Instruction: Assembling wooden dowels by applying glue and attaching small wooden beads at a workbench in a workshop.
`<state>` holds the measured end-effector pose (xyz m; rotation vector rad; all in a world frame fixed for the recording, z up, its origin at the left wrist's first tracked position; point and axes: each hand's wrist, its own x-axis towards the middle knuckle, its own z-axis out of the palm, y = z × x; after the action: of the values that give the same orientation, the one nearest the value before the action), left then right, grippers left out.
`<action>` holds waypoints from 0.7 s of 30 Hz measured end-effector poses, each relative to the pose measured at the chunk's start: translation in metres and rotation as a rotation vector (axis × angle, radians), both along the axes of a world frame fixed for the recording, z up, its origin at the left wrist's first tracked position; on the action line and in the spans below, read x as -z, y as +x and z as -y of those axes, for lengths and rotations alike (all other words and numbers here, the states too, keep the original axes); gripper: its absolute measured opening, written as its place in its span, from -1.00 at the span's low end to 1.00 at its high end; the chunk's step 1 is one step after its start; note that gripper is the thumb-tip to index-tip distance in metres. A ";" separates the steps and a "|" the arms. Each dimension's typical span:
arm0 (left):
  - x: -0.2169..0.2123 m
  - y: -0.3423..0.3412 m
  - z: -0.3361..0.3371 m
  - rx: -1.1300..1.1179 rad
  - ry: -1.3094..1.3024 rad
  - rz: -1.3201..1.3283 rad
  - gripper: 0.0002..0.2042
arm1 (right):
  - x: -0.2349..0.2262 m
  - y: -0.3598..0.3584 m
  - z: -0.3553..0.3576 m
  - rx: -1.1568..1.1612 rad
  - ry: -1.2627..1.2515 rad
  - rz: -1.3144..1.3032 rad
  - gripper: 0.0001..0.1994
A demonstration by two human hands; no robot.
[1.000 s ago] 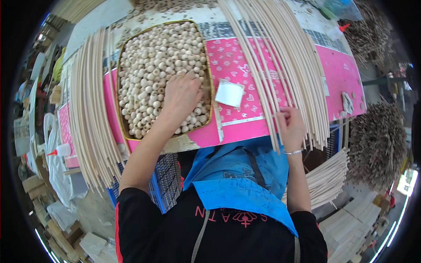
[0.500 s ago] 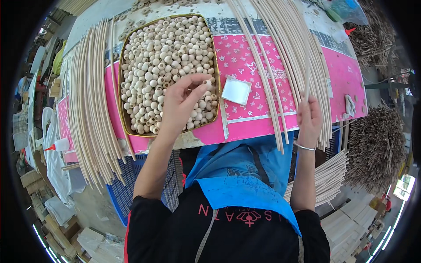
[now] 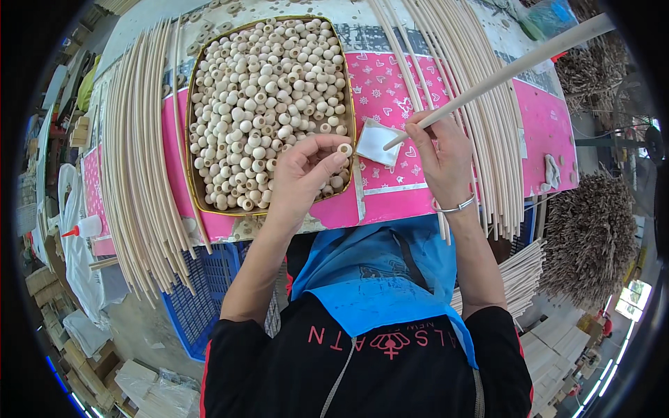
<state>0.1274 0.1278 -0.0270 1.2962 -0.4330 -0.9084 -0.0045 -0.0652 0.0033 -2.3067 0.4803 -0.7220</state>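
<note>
My left hand [image 3: 301,177] is closed, pinching a round wooden bead [image 3: 344,149] between thumb and fingertips, its hole facing up. It is over the lower right corner of a gold-rimmed tray [image 3: 237,213] heaped with similar beads [image 3: 268,97]. In my right hand [image 3: 446,157] is a long pale wooden dowel [image 3: 516,68], gripped near its lower end. The dowel slants up to the right, and its tip is at a small square dish [image 3: 376,143] with a whitish surface. Whether the tip touches that surface I cannot tell.
Bundles of long dowels lie at the left [image 3: 136,153] and right [image 3: 488,132] of the pink-covered table [image 3: 376,76], overhanging its front edge. A blue crate [image 3: 198,292] is below on the left. A red-tipped white bottle [image 3: 87,226] stands at the left, a crumpled cloth [image 3: 552,171] at the right.
My right hand has moved left from the right bundle, bringing a dowel's tip to the square dish. My left hand has shifted slightly right and down with the bead.
</note>
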 end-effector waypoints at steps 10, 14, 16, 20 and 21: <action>0.003 -0.001 0.006 -0.003 0.033 0.002 -0.76 | 0.003 -0.003 0.008 0.041 0.005 0.134 -0.91; -0.001 -0.002 0.016 0.038 0.039 0.062 -0.71 | 0.006 -0.014 0.019 0.109 0.115 0.122 -0.90; 0.005 -0.002 0.022 0.031 0.039 0.081 -0.71 | 0.003 -0.018 0.020 0.152 0.300 0.289 -0.89; 0.010 -0.004 0.035 -0.005 0.043 0.148 -0.75 | -0.019 -0.028 0.024 0.205 0.342 0.378 -0.83; 0.010 -0.005 0.039 -0.004 0.041 0.152 -0.75 | -0.026 -0.029 0.023 0.205 0.340 0.382 -0.83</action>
<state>0.1222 0.0885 -0.0370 1.4084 -0.5325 -0.8224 -0.0339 -0.0880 0.0290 -1.7687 0.6112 -1.0638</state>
